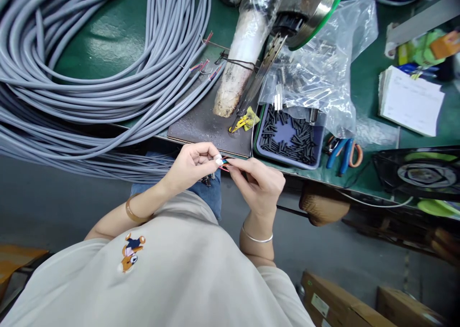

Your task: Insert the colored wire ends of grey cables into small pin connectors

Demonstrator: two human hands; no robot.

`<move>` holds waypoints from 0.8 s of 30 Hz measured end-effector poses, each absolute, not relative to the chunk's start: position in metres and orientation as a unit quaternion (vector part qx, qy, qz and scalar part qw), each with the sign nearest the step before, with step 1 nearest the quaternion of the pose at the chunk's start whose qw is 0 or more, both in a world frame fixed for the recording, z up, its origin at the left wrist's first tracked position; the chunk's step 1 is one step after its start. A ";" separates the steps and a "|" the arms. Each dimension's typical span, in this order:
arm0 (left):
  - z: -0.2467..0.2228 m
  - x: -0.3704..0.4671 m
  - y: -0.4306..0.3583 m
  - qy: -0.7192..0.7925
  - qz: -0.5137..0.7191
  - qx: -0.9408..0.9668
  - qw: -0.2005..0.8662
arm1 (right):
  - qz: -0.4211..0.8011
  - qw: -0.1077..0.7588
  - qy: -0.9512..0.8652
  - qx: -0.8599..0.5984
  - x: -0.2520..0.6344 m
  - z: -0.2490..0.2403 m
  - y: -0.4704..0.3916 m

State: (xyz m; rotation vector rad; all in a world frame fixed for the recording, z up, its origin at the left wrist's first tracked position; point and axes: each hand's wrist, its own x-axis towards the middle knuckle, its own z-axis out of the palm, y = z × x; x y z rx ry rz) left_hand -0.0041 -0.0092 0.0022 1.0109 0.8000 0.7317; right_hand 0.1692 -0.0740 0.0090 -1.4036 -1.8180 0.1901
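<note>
Thin coloured wires [224,163] stretch between my two hands, just off the bench's front edge. My left hand [196,164] is closed in a pinch on them, thumb against index finger. From the right, my right hand [260,181] also pinches the wires between thumb and fingers. Below my left hand, small metal connectors [207,179] show in part over my lap. Grey cables [172,107] lie in big loops to the left, several with stripped ends of coloured wire. Whether the wires in my hands belong to one of these cables is hidden.
A tray of small black sleeves [291,145] sits right of my hands, with blue-handled pliers [341,154] beside it. Behind are a plastic bag [316,63], a solder spool [318,18] and a white wrapped tube [239,59]. Further right are a paper pad [411,102] and a fan [420,169].
</note>
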 end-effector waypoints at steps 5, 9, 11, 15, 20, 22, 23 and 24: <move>0.003 -0.004 -0.010 0.369 0.326 0.463 0.737 | 0.060 0.419 -0.678 -0.601 0.174 0.007 -0.076; 0.004 -0.003 -0.010 0.379 0.349 0.464 0.721 | 0.063 0.492 -0.612 -0.616 0.177 0.007 -0.083; 0.005 -0.003 -0.010 0.376 0.356 0.464 0.718 | 0.083 0.480 -0.648 -0.586 0.175 0.008 -0.084; 0.005 -0.002 -0.010 0.366 0.367 0.463 0.719 | 0.087 0.427 -0.691 -0.577 0.168 0.010 -0.082; 0.004 -0.001 -0.010 0.358 0.380 0.463 0.716 | 0.072 0.392 -0.693 -0.601 0.155 0.008 -0.080; 0.004 -0.001 -0.010 0.364 0.386 0.459 0.713 | 0.058 0.382 -0.714 -0.583 0.149 0.006 -0.080; 0.004 0.000 -0.010 0.366 0.387 0.456 0.713 | 0.048 0.378 -0.729 -0.569 0.146 0.004 -0.080; 0.003 0.000 -0.010 0.368 0.388 0.453 0.713 | 0.042 0.373 -0.744 -0.553 0.143 0.002 -0.080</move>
